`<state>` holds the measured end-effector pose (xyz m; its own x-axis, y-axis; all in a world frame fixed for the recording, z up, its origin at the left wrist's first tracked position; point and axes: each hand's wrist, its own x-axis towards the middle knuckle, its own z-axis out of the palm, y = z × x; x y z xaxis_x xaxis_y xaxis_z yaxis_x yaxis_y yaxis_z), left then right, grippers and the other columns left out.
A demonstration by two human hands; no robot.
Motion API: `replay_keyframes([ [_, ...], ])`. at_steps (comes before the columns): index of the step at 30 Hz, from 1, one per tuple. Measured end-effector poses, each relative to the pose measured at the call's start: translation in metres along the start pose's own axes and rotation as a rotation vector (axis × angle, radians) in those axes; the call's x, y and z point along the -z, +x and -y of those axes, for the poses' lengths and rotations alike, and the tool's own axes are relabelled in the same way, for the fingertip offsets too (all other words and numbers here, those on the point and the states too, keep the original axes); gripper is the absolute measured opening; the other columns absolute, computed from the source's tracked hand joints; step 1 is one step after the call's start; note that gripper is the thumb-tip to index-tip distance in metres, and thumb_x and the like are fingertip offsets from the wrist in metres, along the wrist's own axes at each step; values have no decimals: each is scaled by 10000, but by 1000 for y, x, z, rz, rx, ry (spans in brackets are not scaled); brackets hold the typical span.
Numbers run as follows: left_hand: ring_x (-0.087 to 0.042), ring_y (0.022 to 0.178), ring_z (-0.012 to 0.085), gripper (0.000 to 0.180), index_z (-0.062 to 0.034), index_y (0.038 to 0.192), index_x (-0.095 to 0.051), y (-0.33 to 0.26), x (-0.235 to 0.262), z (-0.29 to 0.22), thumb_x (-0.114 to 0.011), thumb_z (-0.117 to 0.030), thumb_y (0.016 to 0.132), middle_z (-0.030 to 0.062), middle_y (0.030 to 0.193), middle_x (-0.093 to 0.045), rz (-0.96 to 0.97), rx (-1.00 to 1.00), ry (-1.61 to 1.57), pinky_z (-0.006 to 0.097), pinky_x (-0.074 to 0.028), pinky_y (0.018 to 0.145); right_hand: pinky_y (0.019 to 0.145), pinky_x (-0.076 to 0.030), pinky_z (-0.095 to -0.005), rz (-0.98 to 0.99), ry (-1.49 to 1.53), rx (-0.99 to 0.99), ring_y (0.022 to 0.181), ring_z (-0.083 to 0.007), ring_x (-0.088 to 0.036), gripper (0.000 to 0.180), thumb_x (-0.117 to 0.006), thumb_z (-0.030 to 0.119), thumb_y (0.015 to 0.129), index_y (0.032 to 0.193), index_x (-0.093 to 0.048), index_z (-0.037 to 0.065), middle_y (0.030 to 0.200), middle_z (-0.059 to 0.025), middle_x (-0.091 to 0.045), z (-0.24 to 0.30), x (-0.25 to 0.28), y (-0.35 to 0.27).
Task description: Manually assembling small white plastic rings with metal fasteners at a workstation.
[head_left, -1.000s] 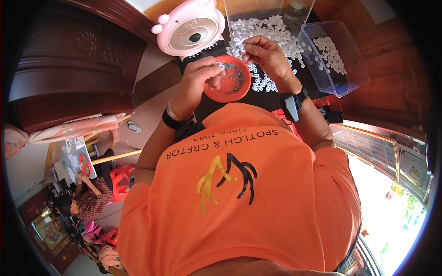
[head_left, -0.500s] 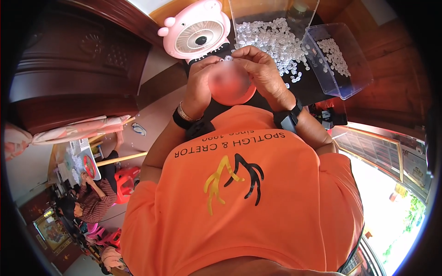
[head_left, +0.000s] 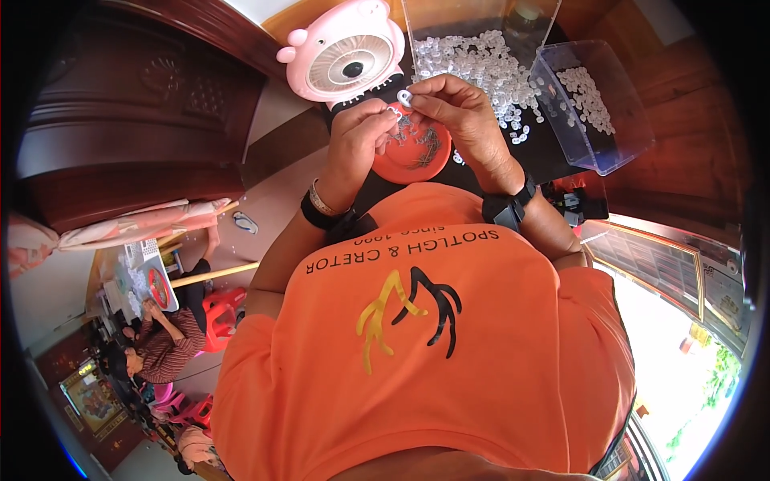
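My left hand (head_left: 355, 143) is closed, thumb against fingers, pinching a small white plastic piece (head_left: 395, 114). Between the thumb and fingertips of my right hand (head_left: 465, 120) is a small oval white plastic piece (head_left: 405, 98) with a dark centre. The two pieces are a little apart, held above the far rim of a red bowl (head_left: 393, 171). Thin grey metal pieces (head_left: 427, 151), like pins or wires, lie loose in the bowl. What exactly the plastic parts are is too small to tell.
A pile of white plastic pieces (head_left: 473, 68) lies beyond my right hand on the black table, beside a clear plastic bin (head_left: 613, 160) with more inside. A pink fan (head_left: 349, 56) stands far left. Another person (head_left: 172, 349) sits at a table at left.
My hands have drawn slightly apart, and each now shows its own white piece. The bowl's inside was blurred before; its metal pieces now show clearly.
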<state>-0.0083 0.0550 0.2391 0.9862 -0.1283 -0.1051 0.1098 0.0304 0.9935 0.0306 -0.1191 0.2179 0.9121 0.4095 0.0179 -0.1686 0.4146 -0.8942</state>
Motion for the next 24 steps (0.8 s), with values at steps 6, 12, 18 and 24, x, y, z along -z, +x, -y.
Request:
replay_keyframes([
  [6,-394,509,46,244,-5,676,-540,-2,-2,-3,-502,-153,866,-11,585,-465,7,-5,45,201,-307,472,673,-499,-229,8,-22,18,720,-111,-603,130,-603,14,857,982,-622,-16,860,-82,-652,0,-2,-2],
  [12,-395,524,39,234,0,681,-544,-3,-1,-2,-507,-147,859,-11,591,-483,12,-18,92,201,-306,478,694,-502,-225,-23,-177,70,732,-107,-609,129,-606,3,849,974,-631,-14,856,-74,-652,5,-3,-7],
  [18,-387,540,49,236,12,668,-535,-5,-2,-4,-510,-147,841,-5,574,-470,19,-69,184,216,-310,494,699,-504,-227,-18,-172,64,733,-104,-612,132,-609,4,846,974,-629,-16,857,-69,-652,9,-5,-11],
  [24,-340,505,46,223,-1,708,-544,-6,-4,-5,-508,-164,856,-31,572,-410,36,-52,175,208,-260,473,699,-503,-226,-22,-135,44,734,-106,-612,133,-608,4,846,976,-625,-18,855,-70,-652,6,-4,-12],
])
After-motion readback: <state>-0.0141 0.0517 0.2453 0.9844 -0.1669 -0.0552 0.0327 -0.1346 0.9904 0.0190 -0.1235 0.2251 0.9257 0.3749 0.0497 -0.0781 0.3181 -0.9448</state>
